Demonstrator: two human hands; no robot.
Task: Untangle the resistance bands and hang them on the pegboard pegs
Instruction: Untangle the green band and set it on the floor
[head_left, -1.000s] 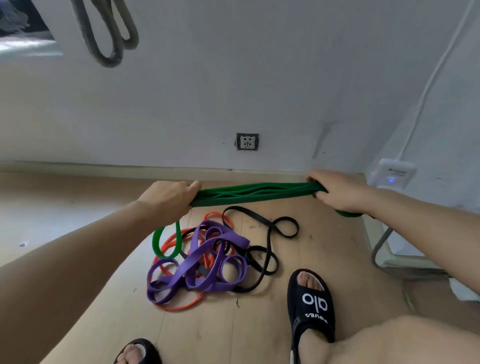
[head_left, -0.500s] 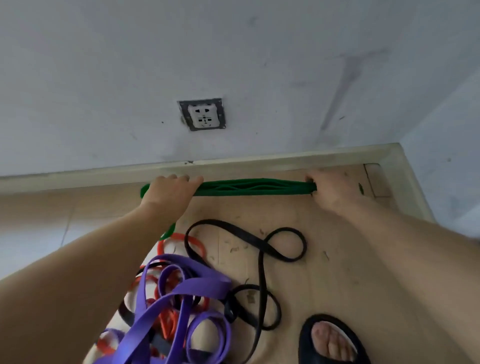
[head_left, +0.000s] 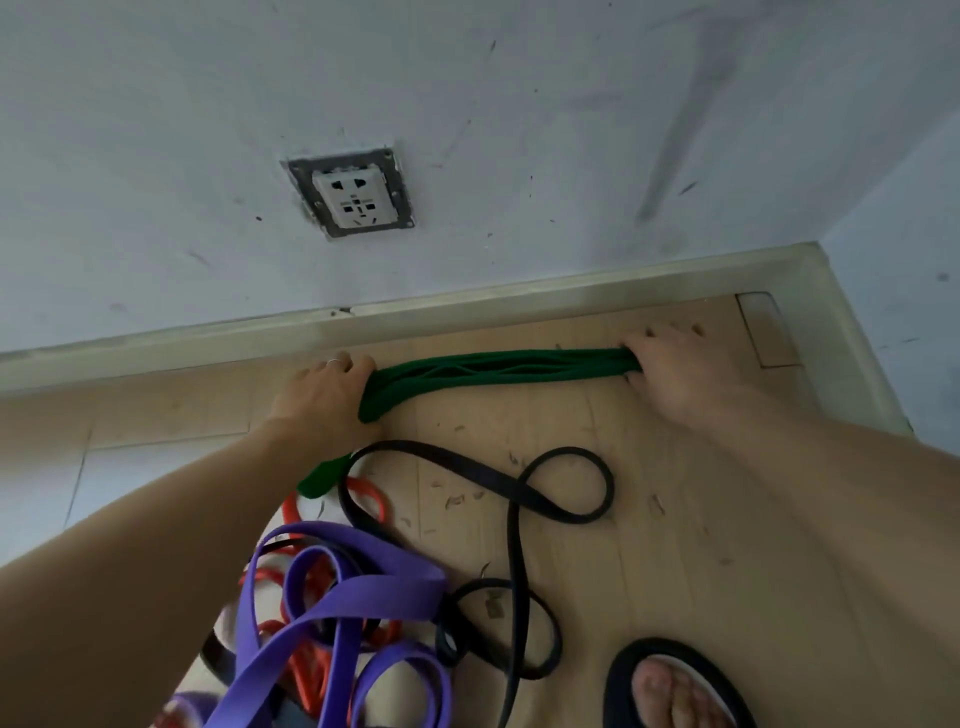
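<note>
A green band (head_left: 498, 370), folded into several strands, stretches sideways low over the wooden floor near the baseboard. My left hand (head_left: 324, 392) grips its left end and my right hand (head_left: 675, 371) grips its right end. A loose green loop (head_left: 322, 479) shows below my left wrist. Nearer to me lies a tangle: a wide purple band (head_left: 358, 597), an orange band (head_left: 306, 587) under it, and a black band (head_left: 524, 493) curled in loops to the right. No pegboard is in view.
A wall socket (head_left: 353, 195) sits in the white wall above the baseboard (head_left: 467, 306). The room corner is at the right. My foot in a black slipper (head_left: 675, 686) stands at the bottom right. Small debris litters the floor.
I have bent closer to the floor and the view has tilted down. Both hands lowered the stretched green band toward the baseboard. The grey bands hanging on the wall left the view.
</note>
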